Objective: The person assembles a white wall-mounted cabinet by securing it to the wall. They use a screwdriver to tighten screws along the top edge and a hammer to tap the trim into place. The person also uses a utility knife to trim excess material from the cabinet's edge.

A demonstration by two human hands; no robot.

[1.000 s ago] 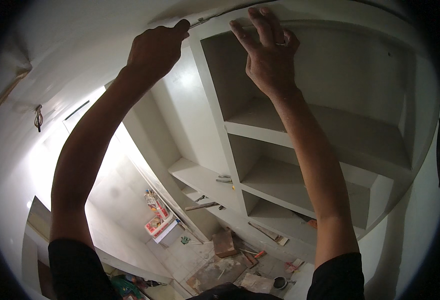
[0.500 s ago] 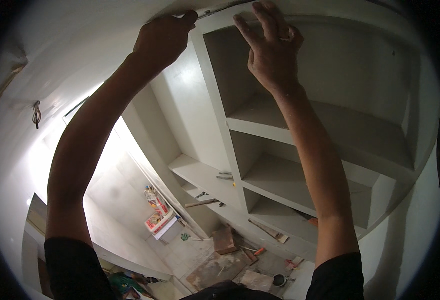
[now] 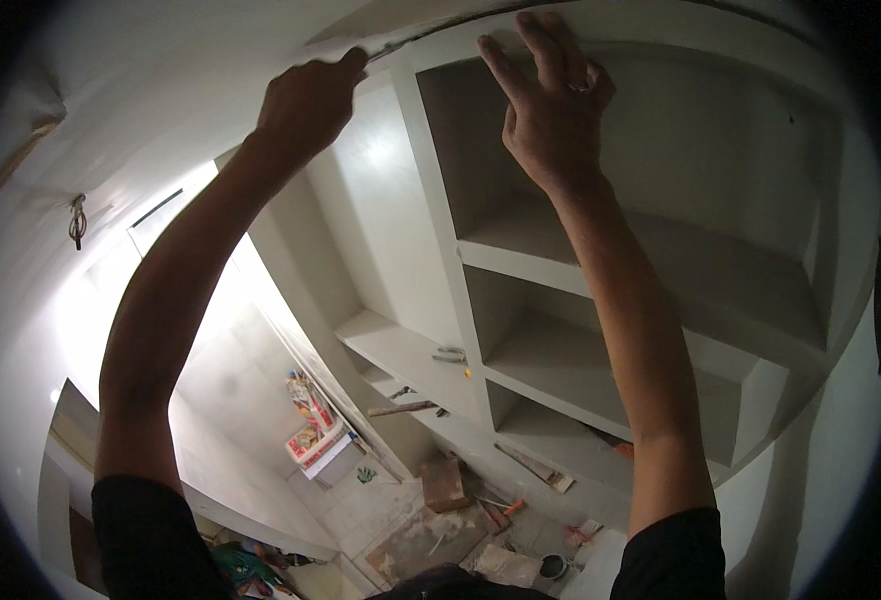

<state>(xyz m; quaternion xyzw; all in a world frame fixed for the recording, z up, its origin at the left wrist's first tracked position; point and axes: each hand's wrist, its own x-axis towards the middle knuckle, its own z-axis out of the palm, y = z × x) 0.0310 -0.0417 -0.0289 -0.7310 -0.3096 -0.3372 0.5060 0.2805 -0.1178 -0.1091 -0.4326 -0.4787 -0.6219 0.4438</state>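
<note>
Both my arms reach up to the top of a white built-in shelf unit [image 3: 511,262]. Beside the dark gap [image 3: 431,32] between the ceiling and the unit's top edge, my left hand [image 3: 311,105] is closed, fingers curled in. Whatever it may pinch is hidden. My right hand [image 3: 556,115] wears a ring and rests with fingers spread on the unit's top rail [image 3: 651,35], over the upper compartment. It holds nothing that I can see.
Pliers [image 3: 451,355] lie on a lower shelf ledge. Below, the floor holds a brown board [image 3: 446,485], a dark bucket [image 3: 554,567] and wood scraps. A wire loop [image 3: 78,222] hangs from the ceiling. Red-and-white containers [image 3: 313,440] stand at lower left.
My left hand has slid a little left along the gap, away from the unit's upright. The right hand keeps its place on the rail; the view has shifted slightly.
</note>
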